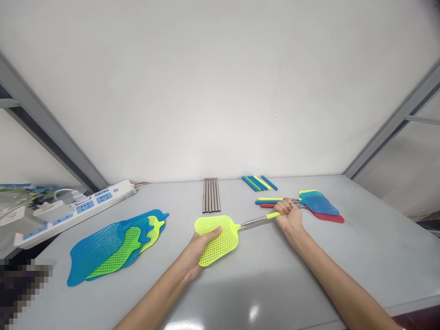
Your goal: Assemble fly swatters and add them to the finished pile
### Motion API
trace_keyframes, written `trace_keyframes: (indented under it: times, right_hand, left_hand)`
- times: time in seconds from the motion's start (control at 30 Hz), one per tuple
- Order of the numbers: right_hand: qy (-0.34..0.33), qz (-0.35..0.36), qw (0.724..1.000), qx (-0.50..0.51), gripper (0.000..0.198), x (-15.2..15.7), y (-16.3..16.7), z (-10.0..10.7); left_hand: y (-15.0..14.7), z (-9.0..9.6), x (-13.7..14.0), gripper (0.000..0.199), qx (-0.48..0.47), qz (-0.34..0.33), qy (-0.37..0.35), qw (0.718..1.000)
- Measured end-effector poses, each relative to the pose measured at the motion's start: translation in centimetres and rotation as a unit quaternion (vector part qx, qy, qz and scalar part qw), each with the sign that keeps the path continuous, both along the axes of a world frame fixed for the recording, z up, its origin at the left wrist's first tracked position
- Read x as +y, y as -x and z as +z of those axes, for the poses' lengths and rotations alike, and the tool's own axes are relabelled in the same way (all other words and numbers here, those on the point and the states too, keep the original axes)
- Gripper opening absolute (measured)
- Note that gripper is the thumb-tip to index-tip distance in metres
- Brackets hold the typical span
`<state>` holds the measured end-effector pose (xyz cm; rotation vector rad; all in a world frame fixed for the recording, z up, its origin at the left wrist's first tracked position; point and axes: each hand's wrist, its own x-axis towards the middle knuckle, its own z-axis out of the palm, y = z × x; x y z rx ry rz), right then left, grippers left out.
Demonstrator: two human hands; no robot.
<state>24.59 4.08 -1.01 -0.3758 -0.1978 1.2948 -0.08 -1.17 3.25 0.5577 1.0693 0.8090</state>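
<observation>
A yellow fly swatter (225,238) with a metal rod and yellow grip lies across both hands above the table. My left hand (199,252) pinches its perforated head, thumb on top and fingers beneath. Around the yellow grip at the other end, my right hand (289,215) is closed. Just behind that hand lie whole fly swatters (318,202), one yellow, one blue and one red, their handles pointing left. Loose swatter heads (96,247) in blue, green and yellow overlap in a pile to the left of my left hand.
Several metal rods (211,195) lie side by side near the wall. To their right are blue, green and yellow grip sleeves (257,183). A white power strip (99,199) with plugged-in adapters runs along the left edge of the grey table (275,284). Metal frame posts (388,123) flank the wall.
</observation>
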Motion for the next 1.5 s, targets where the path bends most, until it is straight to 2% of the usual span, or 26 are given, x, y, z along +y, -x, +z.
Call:
trace_keyframes:
  times: [0.33, 0.47, 0.63, 0.77, 0.9, 1.0, 1.1, 1.17, 1.23, 1.37, 1.5]
  right_hand:
    - [-0.045, 0.029, 0.998, 0.044, 0.024, -0.6, -0.2, 2.4]
    - [-0.043, 0.033, 0.996, 0.071, 0.022, -0.5, -0.2, 2.2]
    - [0.001, 0.033, 0.995, 0.092, 0.018, -0.2, 0.3, 1.6]
    - [0.026, 0.058, 0.993, 0.095, 0.016, -0.3, 0.9, 1.8]
    - [0.076, 0.072, 0.991, 0.086, 0.017, -0.5, 1.7, 1.9]
    - [0.131, 0.123, 0.984, 0.005, 0.013, -0.7, 2.5, 2.0]
    - [0.157, 0.265, 0.942, -0.132, 0.01, -1.2, 3.3, 2.3]
    - [0.148, 0.353, 0.9, -0.206, 0.016, -1.7, 3.8, 2.5]
    - [0.135, 0.412, 0.863, -0.258, 0.019, -2.2, 4.1, 2.6]
    - [0.105, 0.46, 0.814, -0.338, 0.021, -2.7, 4.5, 2.8]
    - [0.084, 0.472, 0.794, -0.374, 0.025, -2.8, 4.5, 3.0]
  left_hand:
    - [0.7, -1.0, 0.7, 0.036, -0.037, -0.03, 0.015, 0.999]
    - [0.9, -0.4, 1.1, 0.038, -0.053, -0.032, 0.012, 0.998]
    - [1.9, 0.7, 1.8, 0.036, -0.076, 0.011, -0.016, 0.997]
    - [3.0, 1.8, 2.1, 0.033, -0.09, 0.042, -0.073, 0.992]
    - [3.0, 2.5, 1.8, 0.036, -0.167, 0.045, -0.181, 0.968]
    - [2.2, 2.2, 1.5, 0.038, -0.12, 0.079, -0.284, 0.948]
    - [1.5, 1.4, 1.5, 0.04, -0.02, 0.109, -0.35, 0.93]
    - [1.3, 1.1, 1.6, 0.037, 0.003, 0.118, -0.358, 0.926]
    - [1.4, 0.9, 1.8, 0.035, -0.006, 0.131, -0.346, 0.929]
    - [1.8, 0.6, 2.2, 0.036, -0.029, 0.162, -0.325, 0.931]
    - [1.9, 0.2, 2.3, 0.034, -0.024, 0.183, -0.327, 0.927]
